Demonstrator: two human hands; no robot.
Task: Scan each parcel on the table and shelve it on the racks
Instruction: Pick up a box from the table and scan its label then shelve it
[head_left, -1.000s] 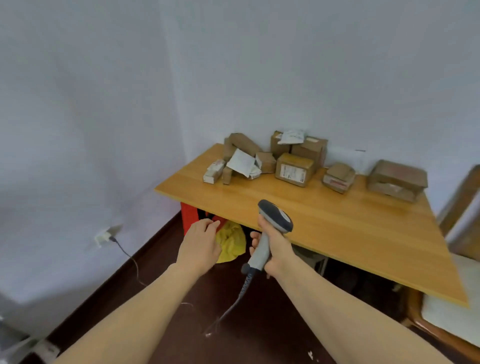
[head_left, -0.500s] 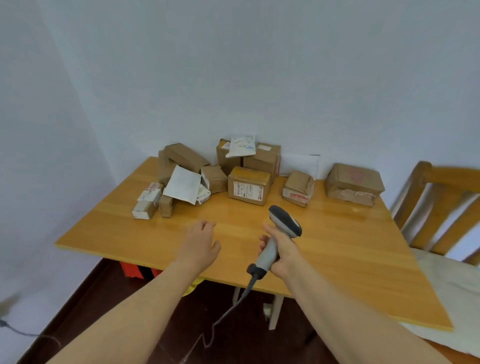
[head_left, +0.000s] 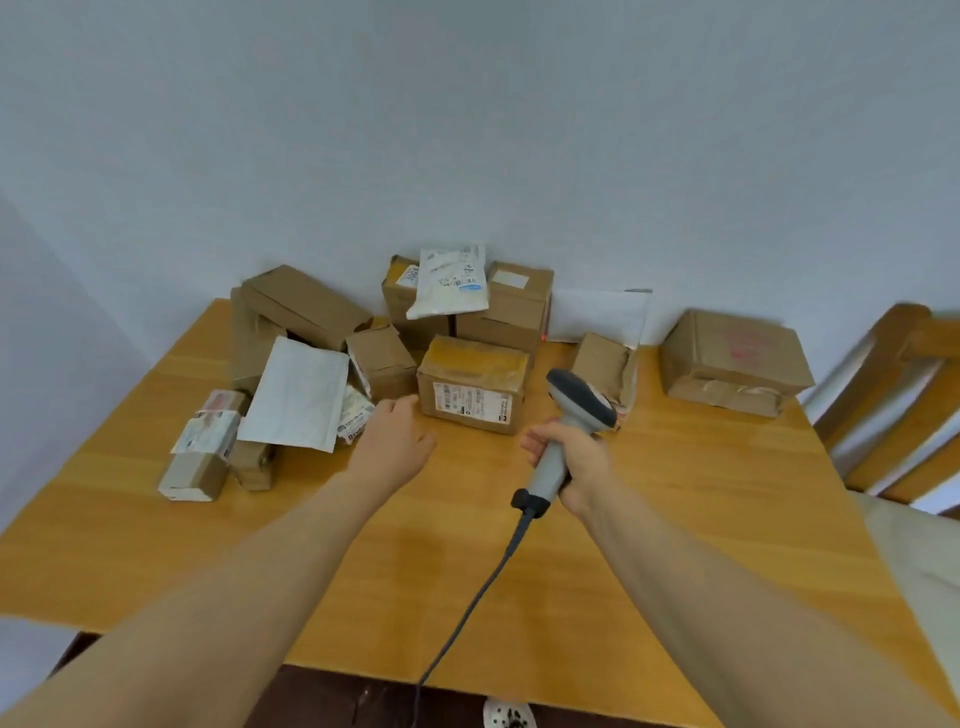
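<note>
Wooden table (head_left: 701, 519) now fills my view; I've closed in, and my left hand (head_left: 396, 441), loose and empty, nears the labelled box (head_left: 470, 387) fronting the pile. My right hand (head_left: 574, 457) clenches the scanner (head_left: 579, 402), ready to scan.

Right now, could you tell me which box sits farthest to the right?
The large box with faint red print on top, standing alone near the chair, apart from the others.
</note>
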